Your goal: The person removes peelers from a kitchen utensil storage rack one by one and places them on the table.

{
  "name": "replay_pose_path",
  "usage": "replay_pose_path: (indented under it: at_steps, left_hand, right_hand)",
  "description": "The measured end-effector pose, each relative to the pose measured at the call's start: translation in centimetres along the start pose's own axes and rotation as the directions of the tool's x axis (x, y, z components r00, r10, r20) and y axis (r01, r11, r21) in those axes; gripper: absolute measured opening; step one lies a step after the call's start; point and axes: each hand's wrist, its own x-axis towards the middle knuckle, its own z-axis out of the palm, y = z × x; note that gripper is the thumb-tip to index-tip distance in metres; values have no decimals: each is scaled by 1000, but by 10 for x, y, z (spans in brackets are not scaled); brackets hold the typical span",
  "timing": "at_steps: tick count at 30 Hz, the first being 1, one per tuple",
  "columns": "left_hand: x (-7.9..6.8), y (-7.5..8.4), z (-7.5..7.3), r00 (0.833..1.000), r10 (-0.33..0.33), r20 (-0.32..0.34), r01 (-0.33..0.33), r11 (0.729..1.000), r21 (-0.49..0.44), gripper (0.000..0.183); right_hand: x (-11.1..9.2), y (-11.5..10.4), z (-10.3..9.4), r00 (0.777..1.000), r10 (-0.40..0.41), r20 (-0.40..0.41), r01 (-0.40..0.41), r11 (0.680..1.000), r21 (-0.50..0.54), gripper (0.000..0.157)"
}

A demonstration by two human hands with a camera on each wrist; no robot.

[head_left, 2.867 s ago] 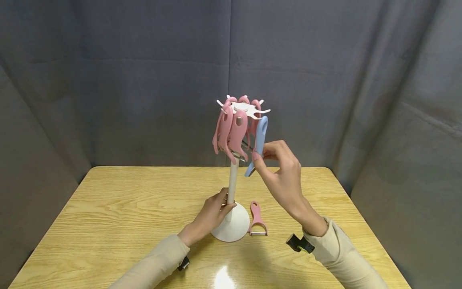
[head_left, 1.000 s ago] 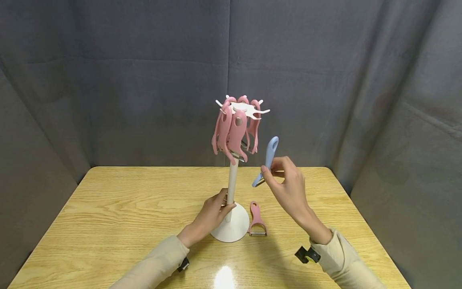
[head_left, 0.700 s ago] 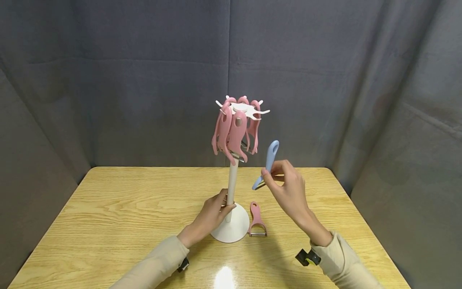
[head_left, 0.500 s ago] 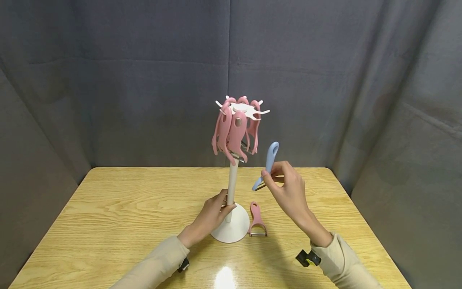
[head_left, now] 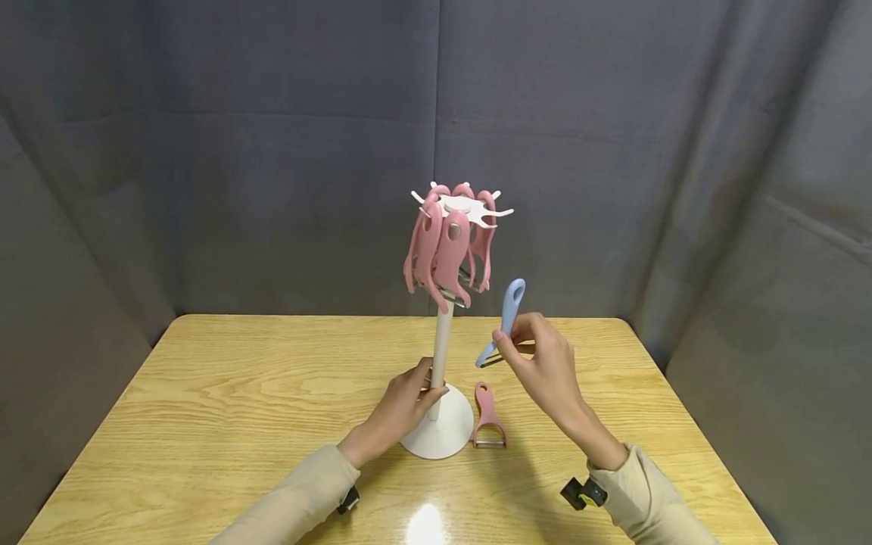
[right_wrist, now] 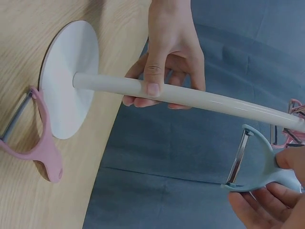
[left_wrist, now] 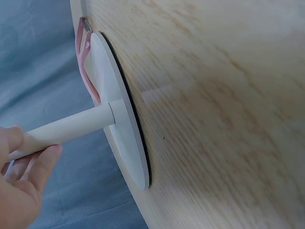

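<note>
A white stand [head_left: 442, 344] with a round base rises from the table, several pink peelers [head_left: 451, 253] hanging from the hooks at its top. My left hand [head_left: 402, 409] grips the pole low down, thumb and fingers around it. To the right of the pole, my right hand [head_left: 545, 367] pinches a light blue peeler [head_left: 512, 306], its handle end up and its blade end down. In the right wrist view the blue peeler's metal blade [right_wrist: 237, 160] faces the pole. One more pink peeler [head_left: 487, 412] lies flat on the table beside the base.
The wooden table [head_left: 204, 424] runs back to a grey curtain [head_left: 306, 189] that closes in the rear and both sides. At the right front of the top, one white hook [head_left: 502, 213] carries no peeler.
My right hand has drawn the blue peeler away from the hooks, to the right and down, and over the last half second slightly lower still. The left hand keeps its grip on the pole.
</note>
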Motion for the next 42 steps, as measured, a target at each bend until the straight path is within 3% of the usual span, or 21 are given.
replay_pose_path:
  at_steps: [26,42]
  left_hand:
    - [0,-1,0,1000,22,4,-22,1000,0,32]
    - [-1,1,-1,1000,28,4,-28,1000,-7,34]
  right_hand:
    - [-7,13,6,994,83,69,-83,997,-6,15]
    - [-16,22,9,975,152,161,-142,987,-72,14]
